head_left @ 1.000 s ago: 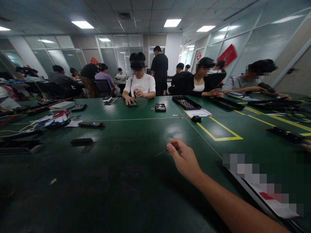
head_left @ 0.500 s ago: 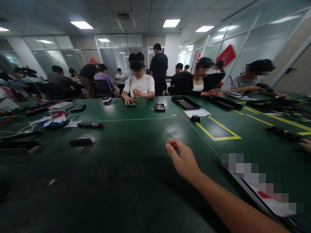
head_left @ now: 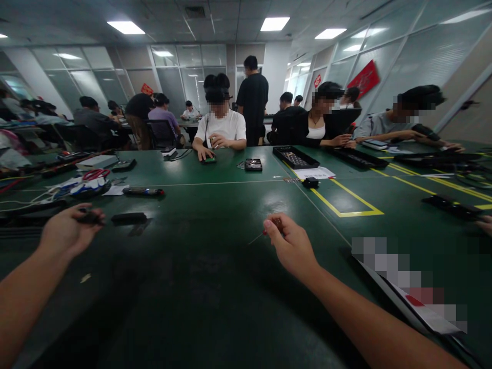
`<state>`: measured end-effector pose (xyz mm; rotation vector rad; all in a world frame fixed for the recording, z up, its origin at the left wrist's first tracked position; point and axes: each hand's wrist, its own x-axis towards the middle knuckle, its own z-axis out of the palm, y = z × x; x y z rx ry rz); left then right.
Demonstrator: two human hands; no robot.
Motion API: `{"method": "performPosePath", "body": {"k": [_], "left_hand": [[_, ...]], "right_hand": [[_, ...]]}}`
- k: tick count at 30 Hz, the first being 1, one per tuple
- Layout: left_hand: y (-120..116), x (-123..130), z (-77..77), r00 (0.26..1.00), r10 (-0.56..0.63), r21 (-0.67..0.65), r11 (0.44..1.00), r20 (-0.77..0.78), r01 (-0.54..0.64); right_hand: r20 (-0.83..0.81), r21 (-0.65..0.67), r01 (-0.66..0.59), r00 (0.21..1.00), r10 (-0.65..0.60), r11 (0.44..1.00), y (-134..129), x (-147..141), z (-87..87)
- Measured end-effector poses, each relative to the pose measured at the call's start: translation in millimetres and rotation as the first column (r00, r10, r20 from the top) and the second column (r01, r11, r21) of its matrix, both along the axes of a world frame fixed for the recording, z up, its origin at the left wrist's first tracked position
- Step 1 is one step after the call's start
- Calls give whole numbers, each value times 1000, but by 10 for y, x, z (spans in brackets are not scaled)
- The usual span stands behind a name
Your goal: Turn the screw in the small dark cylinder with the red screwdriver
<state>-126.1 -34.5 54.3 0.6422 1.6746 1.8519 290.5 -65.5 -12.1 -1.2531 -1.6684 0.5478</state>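
My right hand is over the middle of the green table, closed around a thin screwdriver. Its slim metal shaft points down to the left, a bit of red shows at the fingertips, and the palm hides the rest. At the left, my left hand is raised with its fingers curled round a small black part, whose kind I cannot make out. A black block-shaped piece lies on the table just right of that hand, and a black tray lies partly behind it.
A dark pen-shaped tool and gloves with red-handled pliers lie at left. Beyond are an opened drive-like device, a black parts tray and a small black box. Papers lie at right; a co-worker sits opposite.
My left hand has come into view at the left, holding a small black part. The right hand keeps the screwdriver in nearly the same place. The view has tilted slightly.
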Motion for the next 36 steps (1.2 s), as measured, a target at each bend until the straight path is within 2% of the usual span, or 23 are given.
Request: {"method": "performPosePath", "body": {"k": [2,3,4,6,9,11,13,16,18,20,22,25,29,36], "left_hand": [[86,187,-132,958,-212,13,977,192,213],[112,344,-197,904,-345,50,938,252,344],[123,533,-258,859,-416,64,907,297,417],[98,962,-359,735,-579,77,801,354,594],[-8,1567,-477,591,-720,138,669,363,731],[-71,1863,-566,504,-798,169,575,332,800],[-100,2055,-682,484,-851,163,517,202,840],[-96,2174,-878,534,-830,26,537,-161,843],[-89,2175,-980,471,-805,-86,531,-361,843],[-93,2153,-1034,391,-795,-157,508,-464,847],[-100,2131,-1050,360,-775,-180,511,-518,841],[-100,2122,-1057,369,-739,-176,544,-563,820],[-80,2127,-1086,378,-722,-166,559,-579,813],[-60,2124,-1108,378,-709,-157,564,-596,811]], "right_hand": [[-30,-16,13,999,-14,1000,3,4,-6],[-48,-26,19,999,-21,999,6,7,-13],[-66,-38,23,997,-26,999,11,10,-23],[-98,-52,26,995,-31,998,26,17,-48],[-141,-13,42,989,-43,999,55,22,-79],[-190,26,67,980,-61,997,68,20,-81],[-241,41,89,968,-77,995,67,16,-61],[-276,53,111,957,-92,992,33,14,-8],[-274,81,122,957,-95,989,-3,15,22],[-267,114,124,959,-90,986,-41,14,38],[-268,133,107,961,-69,985,-75,9,40],[-290,136,62,957,-20,989,-107,-10,26],[-297,112,22,955,12,993,-92,-29,-36],[-177,74,-7,984,20,997,-15,-37,-135]]}}
